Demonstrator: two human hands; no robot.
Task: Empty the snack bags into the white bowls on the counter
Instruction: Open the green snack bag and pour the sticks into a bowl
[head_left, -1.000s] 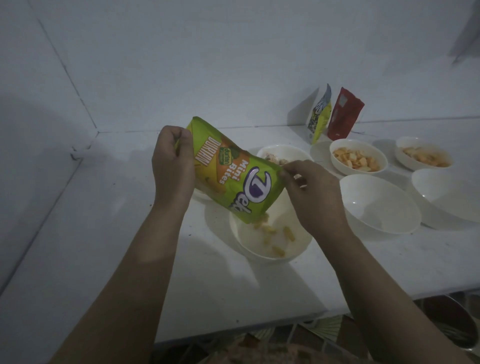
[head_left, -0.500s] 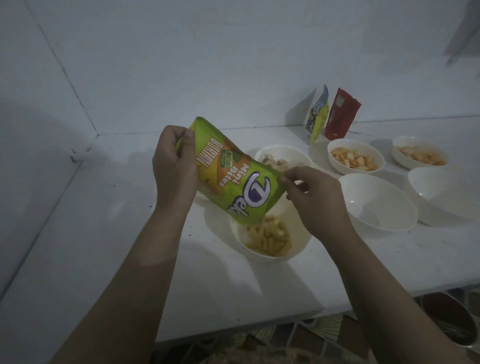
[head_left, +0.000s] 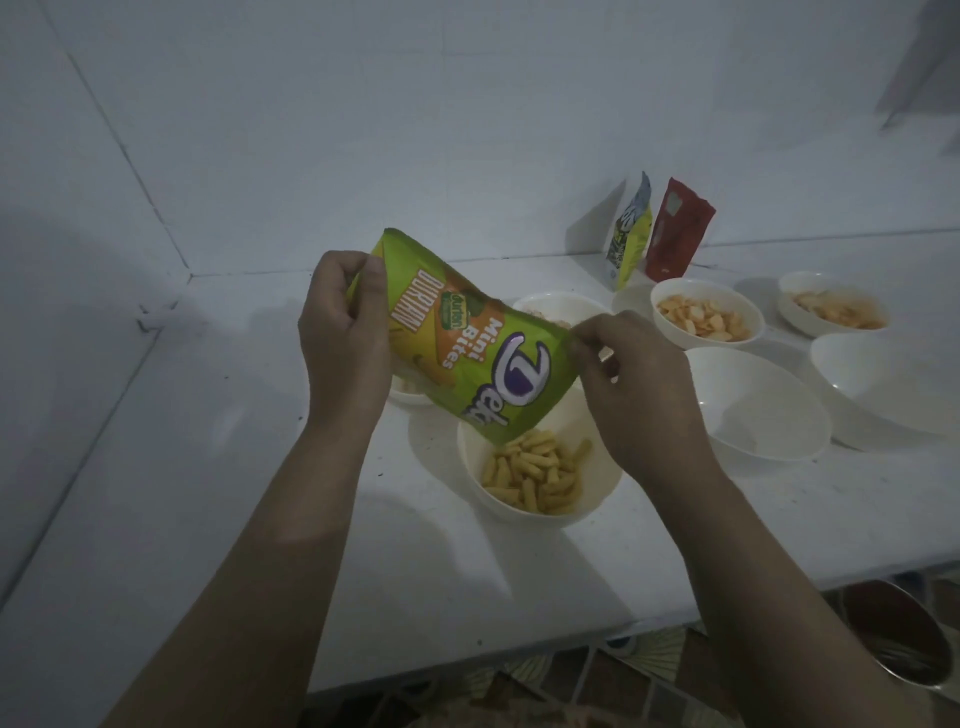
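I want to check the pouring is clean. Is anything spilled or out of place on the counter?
Nothing stands out. The green bag, gripped by the left hand and pinched by the right hand, tips over the near bowl; the yellow sticks all lie inside it.

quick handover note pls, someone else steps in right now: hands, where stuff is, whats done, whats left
Left hand grips the raised bottom end of the green snack bag; right hand pinches its lower end, the mouth tipped over the near bowl.
Done: yellow sticks lie in that bowl; two far bowls hold orange pieces.
Left: check the green bag is empty. Two bags, yellow and red, stand at the wall; whether they are full cannot be told. Two bowls on the right look empty.
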